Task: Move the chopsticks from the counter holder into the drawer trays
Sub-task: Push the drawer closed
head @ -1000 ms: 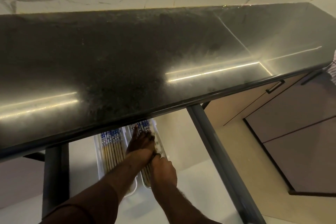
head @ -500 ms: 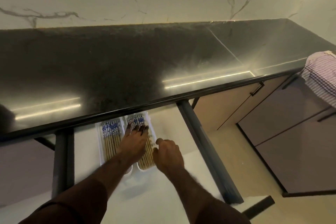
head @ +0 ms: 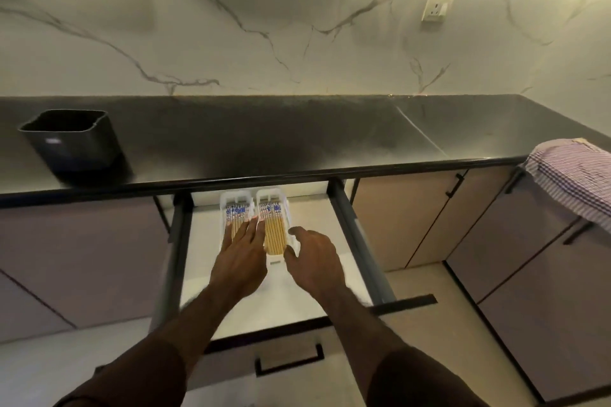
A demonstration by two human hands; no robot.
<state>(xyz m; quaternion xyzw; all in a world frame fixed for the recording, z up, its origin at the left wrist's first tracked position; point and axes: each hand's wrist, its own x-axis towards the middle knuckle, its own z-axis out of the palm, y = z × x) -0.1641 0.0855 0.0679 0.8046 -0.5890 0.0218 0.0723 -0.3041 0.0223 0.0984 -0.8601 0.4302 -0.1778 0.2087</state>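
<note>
Left hand (head: 239, 256) flat on chopsticks (head: 273, 235), right hand (head: 312, 256) relaxed, grip wide; best level gently, trays (head: 238, 200) steadied.

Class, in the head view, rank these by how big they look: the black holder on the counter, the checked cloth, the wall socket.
1. checked cloth, though partly cut off by the frame edge
2. black holder, close in size
3. wall socket, clearly smallest
</note>
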